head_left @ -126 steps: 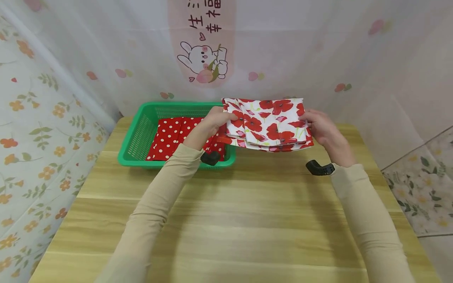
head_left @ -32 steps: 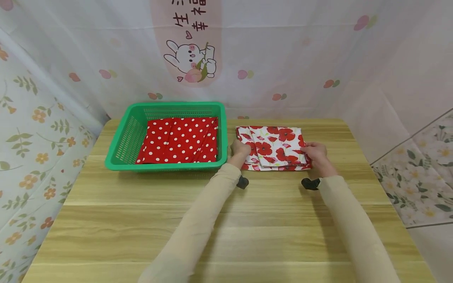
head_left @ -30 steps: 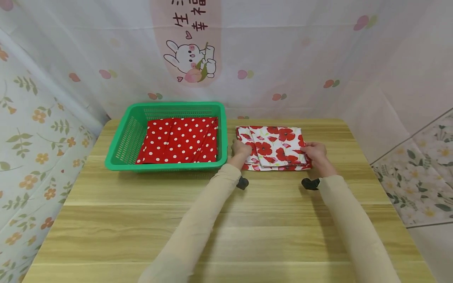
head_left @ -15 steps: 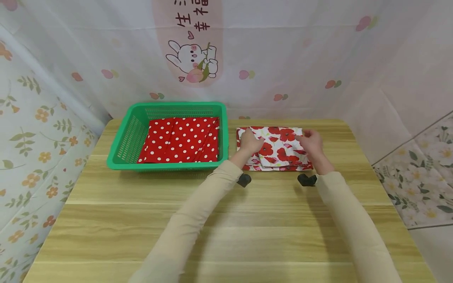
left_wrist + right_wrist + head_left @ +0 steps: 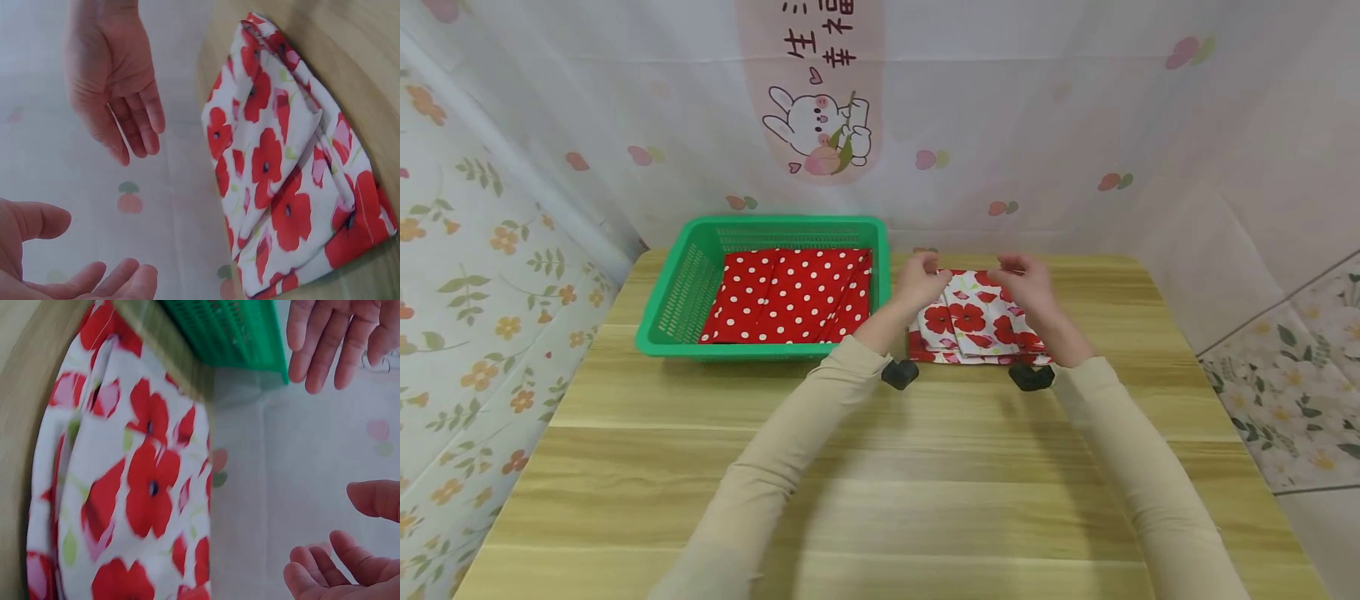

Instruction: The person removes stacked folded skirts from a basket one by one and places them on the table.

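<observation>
A folded white cloth with red poppies lies on the wooden table, right of the green basket. Above its left part hovers my left hand, its fingers loosely bent and holding nothing. My right hand hovers above the right part in the same way. Both wrist views show a gap between the hands and the poppy cloth. In the right wrist view my right hand faces the left hand, palms inward. Inside the basket lies a folded red cloth with white dots.
The green plastic basket stands at the back left of the wooden table. A printed curtain hangs right behind the table's back edge. A black wrist-worn piece sits by each cuff.
The poppy cloth has gone from being held in the air near the basket to lying on the table. Both hands have let go of it, risen and drawn closer together.
</observation>
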A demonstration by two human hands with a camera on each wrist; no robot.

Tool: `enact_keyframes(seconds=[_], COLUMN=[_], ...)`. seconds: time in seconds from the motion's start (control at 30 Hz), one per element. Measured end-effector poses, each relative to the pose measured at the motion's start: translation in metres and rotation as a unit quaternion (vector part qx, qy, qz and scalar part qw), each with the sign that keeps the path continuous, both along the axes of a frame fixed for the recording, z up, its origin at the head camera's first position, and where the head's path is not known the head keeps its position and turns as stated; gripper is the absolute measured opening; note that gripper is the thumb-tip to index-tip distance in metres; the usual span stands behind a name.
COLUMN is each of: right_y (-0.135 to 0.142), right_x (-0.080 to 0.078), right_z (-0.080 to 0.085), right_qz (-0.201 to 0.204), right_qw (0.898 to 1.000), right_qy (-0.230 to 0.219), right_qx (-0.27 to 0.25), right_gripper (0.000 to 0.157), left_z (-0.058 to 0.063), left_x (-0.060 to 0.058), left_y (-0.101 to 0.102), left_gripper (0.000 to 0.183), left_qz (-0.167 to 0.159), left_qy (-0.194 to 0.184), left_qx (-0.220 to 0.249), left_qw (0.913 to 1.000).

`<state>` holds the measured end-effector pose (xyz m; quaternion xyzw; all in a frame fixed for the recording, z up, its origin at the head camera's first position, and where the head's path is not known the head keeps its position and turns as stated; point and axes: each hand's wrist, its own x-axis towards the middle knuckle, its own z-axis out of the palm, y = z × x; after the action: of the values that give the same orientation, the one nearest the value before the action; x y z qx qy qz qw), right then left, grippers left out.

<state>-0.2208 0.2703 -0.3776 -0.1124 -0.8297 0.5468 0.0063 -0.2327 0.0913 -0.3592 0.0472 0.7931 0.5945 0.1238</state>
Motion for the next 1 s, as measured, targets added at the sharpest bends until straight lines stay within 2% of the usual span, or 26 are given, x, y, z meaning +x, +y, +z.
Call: enact_keyframes(seconds=[0.17,0.43,0.7,1.0], right_y=[-0.010,-0.034,-0.059,-0.087], right_x=[-0.003,-0.004,-0.007,-0.010], right_z=[0.004,0.011,0.016,0.016], right_qz=[0.015,0.048,0.073,0.089], right_qw=[1.000,0.998,0.996,0.991], right_qy=[0.008,0.033,0.042,0.053], right_qx=[-0.002,-0.023,-0.042,-0.081], right_gripper=[0.048,0.044,0.039,0.038], left_z=[0.005,0.012,0.012,0.015], left_x=[-0.003,-0.006,-0.009,-0.009], left_y=[-0.014,-0.039,-0.068,-0.108], left_gripper=[0.042,0.040,0.044,0.045], left_qz=[0.016,0.030,0.059,0.093], left_qy=[0.006,0.012,0.010,0.001], left_qx=[0.021,0.012,0.015,-0.008], left_qw=[0.9996,0.9994,0.9981,0.9956])
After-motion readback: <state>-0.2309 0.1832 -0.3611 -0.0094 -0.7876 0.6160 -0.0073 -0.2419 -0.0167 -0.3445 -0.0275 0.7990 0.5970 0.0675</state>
